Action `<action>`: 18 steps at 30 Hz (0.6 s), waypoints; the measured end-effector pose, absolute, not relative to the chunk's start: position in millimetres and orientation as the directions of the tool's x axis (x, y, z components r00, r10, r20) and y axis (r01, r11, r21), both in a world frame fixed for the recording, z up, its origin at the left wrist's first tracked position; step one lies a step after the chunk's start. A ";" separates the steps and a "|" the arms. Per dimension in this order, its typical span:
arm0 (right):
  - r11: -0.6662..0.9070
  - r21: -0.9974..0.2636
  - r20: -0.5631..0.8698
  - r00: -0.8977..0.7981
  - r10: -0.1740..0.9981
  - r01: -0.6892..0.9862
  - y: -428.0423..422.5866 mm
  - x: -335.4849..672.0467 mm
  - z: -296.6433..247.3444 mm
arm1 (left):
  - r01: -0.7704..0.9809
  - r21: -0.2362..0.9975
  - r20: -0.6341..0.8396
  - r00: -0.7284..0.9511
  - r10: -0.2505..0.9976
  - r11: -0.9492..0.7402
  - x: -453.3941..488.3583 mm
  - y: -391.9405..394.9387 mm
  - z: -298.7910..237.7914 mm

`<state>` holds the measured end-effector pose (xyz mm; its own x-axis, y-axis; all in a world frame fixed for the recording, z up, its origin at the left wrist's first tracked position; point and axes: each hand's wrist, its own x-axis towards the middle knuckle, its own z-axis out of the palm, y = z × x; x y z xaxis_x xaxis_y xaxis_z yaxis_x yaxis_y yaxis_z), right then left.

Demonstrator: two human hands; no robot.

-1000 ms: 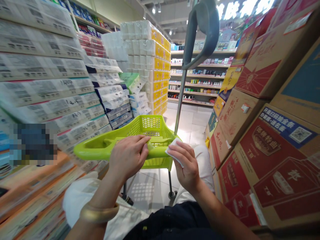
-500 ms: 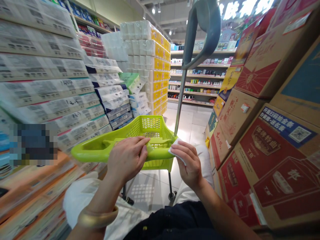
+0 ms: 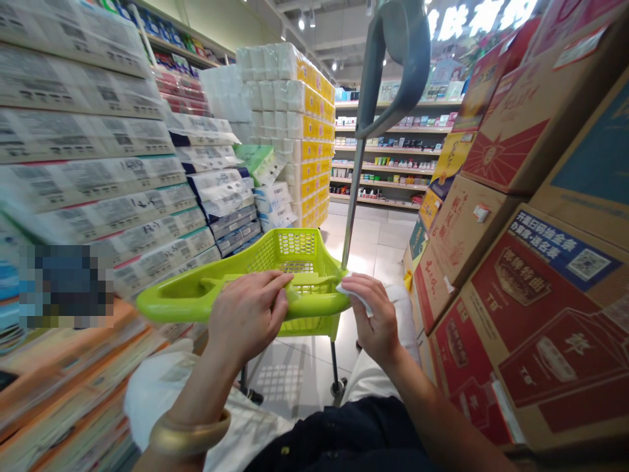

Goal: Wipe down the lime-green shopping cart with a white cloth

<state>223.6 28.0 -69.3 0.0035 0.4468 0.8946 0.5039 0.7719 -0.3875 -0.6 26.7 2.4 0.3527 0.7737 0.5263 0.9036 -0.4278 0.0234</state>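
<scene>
**Head view: both hands on rim of lime-green shopping basket, white wipe in right hand**

Head view. Lime-green plastic shopping basket (image 3: 289, 262) sits directly ahead, low in frame, on a wheeled frame with a grey metal pole (image 3: 352, 196) rising from its far side to a grey curved handle (image 3: 405, 56). Its thick near rim bar (image 3: 317, 305) runs across in front of the person.

Left hand (image 3: 248, 318): forearm comes in from lower left, gold bangle (image 3: 189, 434) at the wrist. Hand is palm-down and half closed, fingers (image 3: 260, 292) curled over the rim bar and touching it. A small pale scrap (image 3: 293, 296) lies at the fingertips; too small to tell what it is.

Right hand (image 3: 376, 318): forearm comes in from lower right. Hand is mostly closed, pinching a white wipe (image 3: 354, 293) against the right end of the rim bar.

Hands are near each other, apart, on the same bar.

Surroundings: wrapped tissue packs (image 3: 83, 187) stacked at left; shrink-wrapped toilet rolls (image 3: 289, 124) stacked beyond them; printed cartons (image 3: 535, 328) stacked at right; store shelves (image 3: 383, 151) in the distance; tiled floor (image 3: 295, 383) beneath the basket.
</scene>
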 end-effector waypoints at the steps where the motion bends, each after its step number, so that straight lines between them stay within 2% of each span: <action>1: 0.750 -0.444 0.876 0.060 0.479 0.490 29.8 224.1 -68.1 | 0.904 0.024 0.527 0.352 0.773 -0.428 -0.7 26.6 2.3; 3: 0.724 -0.489 0.856 0.108 0.505 0.487 30.1 223.5 -65.4 | 0.903 0.026 0.527 0.353 0.773 -0.430 -0.8 26.7 1.8; 4: 0.731 -0.461 0.867 0.079 0.493 0.503 28.5 222.5 -64.2 | 0.902 0.028 0.529 0.353 0.772 -0.431 -0.8 26.7 1.5; 7: 0.781 -0.279 0.906 -0.116 0.406 0.558 20.2 219.1 -61.5 | 0.899 0.029 0.537 0.354 0.765 -0.437 -1.1 26.6 0.6; 9: 0.798 -0.217 0.909 -0.182 0.376 0.562 17.3 219.0 -60.7 | 0.898 0.027 0.541 0.356 0.762 -0.438 -1.4 26.4 0.4; 11: 0.806 -0.236 0.908 -0.171 0.381 0.542 19.5 221.1 -60.4 | 0.898 0.018 0.536 0.362 0.763 -0.439 -1.4 26.2 0.6; 16: 0.767 -0.433 0.881 0.040 0.472 0.474 28.5 222.1 -59.9 | 0.905 -0.004 0.522 0.364 0.771 -0.425 0.2 26.7 1.4; 18: 0.751 -0.424 0.881 0.037 0.472 0.506 24.7 216.4 -59.6 | 0.904 -0.001 0.524 0.365 0.770 -0.428 0.5 26.8 0.9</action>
